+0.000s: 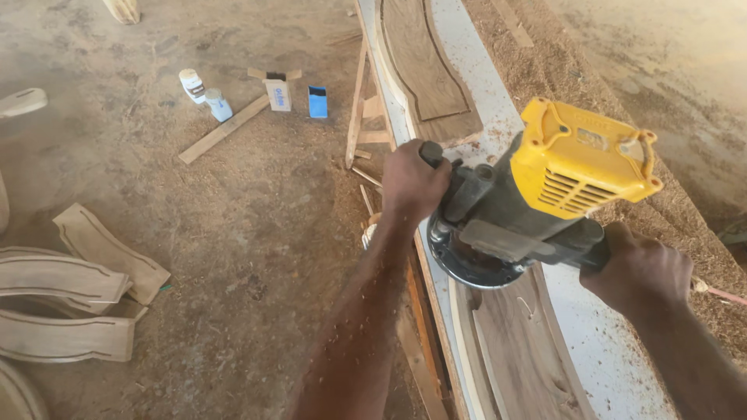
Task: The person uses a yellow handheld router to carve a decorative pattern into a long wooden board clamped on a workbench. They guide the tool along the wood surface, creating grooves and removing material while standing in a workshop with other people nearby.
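Fingers of both the left hand (411,180) and the right hand (638,268) clamp the yellow router's (537,204) side handles, its base on a curved wooden panel (521,342).

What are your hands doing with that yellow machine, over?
Left hand and right hand each grip a side handle of the yellow router. Its base sits on the curved wooden panel. Sawdust around; nothing blocking.

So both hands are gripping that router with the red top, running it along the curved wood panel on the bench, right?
Not quite: the top is yellow, not red. The head view shows the left hand and right hand each gripping a handle of the router, with its round base on the curved wood panel on the bench.
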`<state>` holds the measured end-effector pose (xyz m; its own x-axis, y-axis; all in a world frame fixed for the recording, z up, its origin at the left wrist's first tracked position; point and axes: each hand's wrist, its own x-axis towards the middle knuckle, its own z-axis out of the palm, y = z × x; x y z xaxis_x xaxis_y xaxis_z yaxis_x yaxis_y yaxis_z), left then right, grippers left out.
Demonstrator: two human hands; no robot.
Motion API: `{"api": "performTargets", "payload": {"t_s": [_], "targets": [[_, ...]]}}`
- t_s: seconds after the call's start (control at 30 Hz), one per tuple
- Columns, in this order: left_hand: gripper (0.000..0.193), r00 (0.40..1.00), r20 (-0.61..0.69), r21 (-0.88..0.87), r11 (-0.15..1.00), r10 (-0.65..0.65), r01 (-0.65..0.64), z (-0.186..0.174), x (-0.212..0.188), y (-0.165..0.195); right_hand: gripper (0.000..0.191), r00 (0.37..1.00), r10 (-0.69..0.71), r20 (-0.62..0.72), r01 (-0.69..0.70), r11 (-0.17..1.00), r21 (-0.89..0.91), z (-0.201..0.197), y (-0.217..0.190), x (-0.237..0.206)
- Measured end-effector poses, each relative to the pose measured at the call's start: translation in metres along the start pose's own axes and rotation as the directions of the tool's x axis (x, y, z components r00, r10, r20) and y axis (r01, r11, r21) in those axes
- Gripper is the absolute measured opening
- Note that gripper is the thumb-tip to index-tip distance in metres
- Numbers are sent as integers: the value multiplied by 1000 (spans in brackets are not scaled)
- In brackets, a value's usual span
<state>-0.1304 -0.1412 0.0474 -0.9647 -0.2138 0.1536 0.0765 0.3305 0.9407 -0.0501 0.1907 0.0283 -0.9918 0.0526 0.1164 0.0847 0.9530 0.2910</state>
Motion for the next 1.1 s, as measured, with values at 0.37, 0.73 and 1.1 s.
{"api": "performTargets", "payload": {"t_s": [0.37, 0.73, 1.1], "targets": [[22, 982, -73, -11, 985, 173, -174, 5, 26, -15, 35, 996, 17, 93, -19, 1000, 24, -12, -17, 23], [20, 975, -82, 15, 979, 205, -204, 2, 17, -11, 41, 997, 3, 72, -5, 999, 38, -18, -18, 13], [21, 984, -57, 24, 986, 168, -167, 2, 1, -13, 25, 999, -47, -27, 48, 999, 25, 0, -3, -5]]}}
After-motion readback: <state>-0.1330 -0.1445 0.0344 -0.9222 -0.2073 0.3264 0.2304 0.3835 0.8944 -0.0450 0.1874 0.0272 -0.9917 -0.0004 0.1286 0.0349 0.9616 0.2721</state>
